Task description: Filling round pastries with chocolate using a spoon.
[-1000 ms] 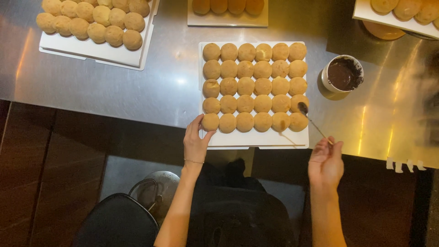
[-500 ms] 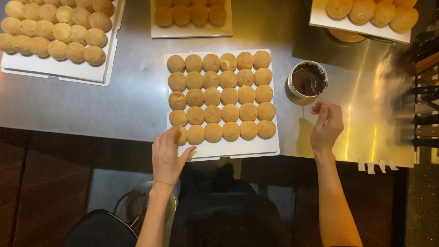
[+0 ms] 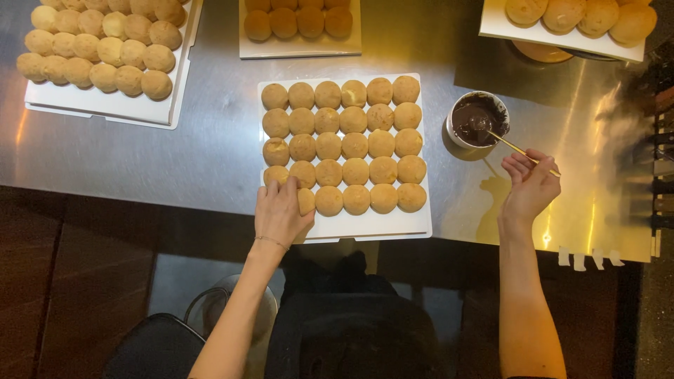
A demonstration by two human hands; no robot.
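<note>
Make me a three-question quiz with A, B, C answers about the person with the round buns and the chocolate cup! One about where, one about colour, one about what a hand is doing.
1. Where does the small round cup of dark chocolate sauce stand?
A. Right of the middle white tray of round golden buns
B. Left of that tray
C. On that tray

2. What colour is the thin stick-like tool?
A. Blue
B. Golden
C. Red

3. What is the left hand doing?
A. Resting on buns at the tray's near left corner
B. Lifting the cup
C. Hanging off the steel table

Answers: 1 A, the cup sits on the steel just beyond the tray's right edge. 2 B, the tool shines golden between the cup and the right hand. 3 A, its fingers cover the corner buns.
</note>
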